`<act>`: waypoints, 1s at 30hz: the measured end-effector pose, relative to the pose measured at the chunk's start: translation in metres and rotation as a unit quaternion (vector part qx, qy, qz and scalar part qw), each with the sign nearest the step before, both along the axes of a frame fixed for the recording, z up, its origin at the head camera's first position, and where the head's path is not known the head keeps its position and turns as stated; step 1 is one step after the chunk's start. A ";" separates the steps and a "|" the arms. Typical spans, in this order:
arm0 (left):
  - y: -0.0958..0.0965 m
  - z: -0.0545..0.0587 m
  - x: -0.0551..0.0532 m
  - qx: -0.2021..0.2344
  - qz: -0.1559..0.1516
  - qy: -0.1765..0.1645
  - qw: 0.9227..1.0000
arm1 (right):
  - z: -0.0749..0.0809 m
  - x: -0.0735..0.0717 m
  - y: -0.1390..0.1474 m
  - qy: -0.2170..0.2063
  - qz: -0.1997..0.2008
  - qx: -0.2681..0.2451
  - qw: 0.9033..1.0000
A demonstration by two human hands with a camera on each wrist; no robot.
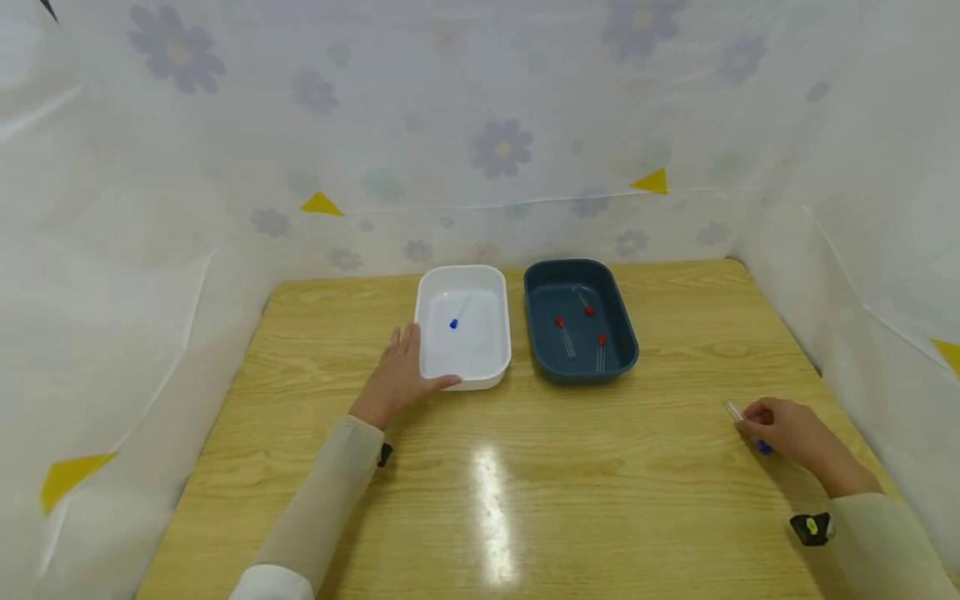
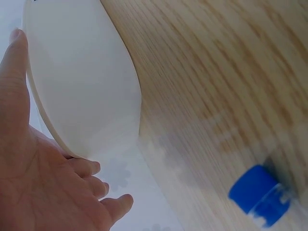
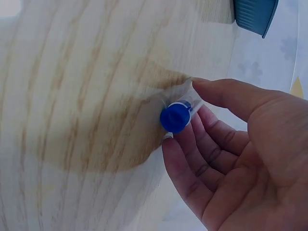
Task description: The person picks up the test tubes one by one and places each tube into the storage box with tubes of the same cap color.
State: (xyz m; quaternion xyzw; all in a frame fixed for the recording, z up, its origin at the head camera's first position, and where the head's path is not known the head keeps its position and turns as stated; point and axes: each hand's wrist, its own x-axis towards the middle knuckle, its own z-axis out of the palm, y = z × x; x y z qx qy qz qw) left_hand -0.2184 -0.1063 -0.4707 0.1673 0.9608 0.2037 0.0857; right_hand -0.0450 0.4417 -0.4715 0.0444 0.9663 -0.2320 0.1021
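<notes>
My right hand pinches a clear test tube with a blue cap between thumb and fingers, low over the right side of the table. The tube's bare end points toward the far left. At the white tray, my left hand rests against the near-left corner, fingers along the left side and thumb stretched over the front rim. One blue-capped tube lies inside that tray. Three red-capped tubes, one with its cap toward the left, lie in the dark blue tray.
Another blue-capped tube lies on the wooden table in the left wrist view; the left arm hides it from the head view. The trays stand side by side near the back edge. White floral sheeting encloses the back and sides.
</notes>
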 end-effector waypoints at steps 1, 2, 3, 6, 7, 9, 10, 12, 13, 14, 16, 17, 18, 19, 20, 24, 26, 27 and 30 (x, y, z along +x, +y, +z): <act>0.000 0.000 0.000 0.001 0.000 0.001 1.000 | 0.000 0.000 0.000 0.000 -0.003 0.000 1.000; 0.000 0.001 0.000 0.002 -0.001 0.003 1.000 | 0.001 0.000 -0.001 -0.002 -0.005 -0.002 1.000; 0.000 0.001 0.000 0.001 -0.002 0.005 1.000 | 0.001 0.000 -0.001 -0.003 -0.007 0.000 1.000; 0.000 0.001 0.000 -0.002 -0.002 0.009 1.000 | 0.002 -0.001 -0.002 -0.001 -0.005 0.003 1.000; 0.000 0.001 0.000 -0.003 -0.001 0.009 1.000 | 0.002 -0.001 -0.003 0.000 -0.003 0.005 1.000; 0.000 0.001 0.000 -0.007 -0.001 0.008 1.000 | 0.003 -0.003 -0.003 0.005 0.004 0.010 1.000; 0.000 0.001 0.000 -0.008 -0.001 0.007 1.000 | 0.003 -0.004 -0.004 0.006 0.007 0.011 1.000; 0.000 0.000 0.000 -0.008 -0.001 0.006 1.000 | 0.003 -0.006 -0.005 0.011 0.012 0.012 1.000; 0.000 0.000 0.000 -0.008 -0.001 0.006 1.000 | 0.003 -0.007 -0.005 0.013 0.013 0.014 1.000; 0.000 0.000 0.000 -0.007 -0.001 0.006 1.000 | 0.003 -0.008 -0.006 0.017 0.013 0.014 1.000; 0.000 0.000 0.000 -0.006 -0.001 0.008 1.000 | 0.003 -0.011 -0.008 0.023 0.011 0.008 1.000; 0.000 0.000 0.000 -0.005 0.000 0.008 1.000 | 0.004 -0.012 -0.009 0.026 0.009 0.004 1.000; 0.000 0.000 0.000 -0.005 0.000 0.009 1.000 | 0.006 -0.013 -0.011 0.029 0.007 0.001 1.000; 0.000 0.000 -0.001 -0.006 0.001 0.009 1.000 | 0.007 -0.015 -0.012 0.032 0.005 -0.002 0.999; 0.000 0.001 -0.001 -0.005 0.002 0.008 1.000 | 0.009 -0.016 -0.013 0.033 0.001 -0.005 0.999; -0.001 0.001 -0.001 -0.003 0.002 0.006 1.000 | 0.019 -0.022 -0.019 0.041 -0.004 -0.010 0.999; -0.001 0.001 -0.001 0.001 0.000 0.005 1.000 | 0.024 -0.025 -0.023 0.049 -0.006 -0.012 0.999; -0.001 0.001 -0.001 0.003 -0.001 0.005 1.000 | 0.027 -0.027 -0.025 0.055 -0.006 -0.012 0.998; -0.001 0.000 -0.001 0.007 0.000 0.004 1.000 | 0.036 -0.032 -0.035 0.076 -0.007 -0.014 0.997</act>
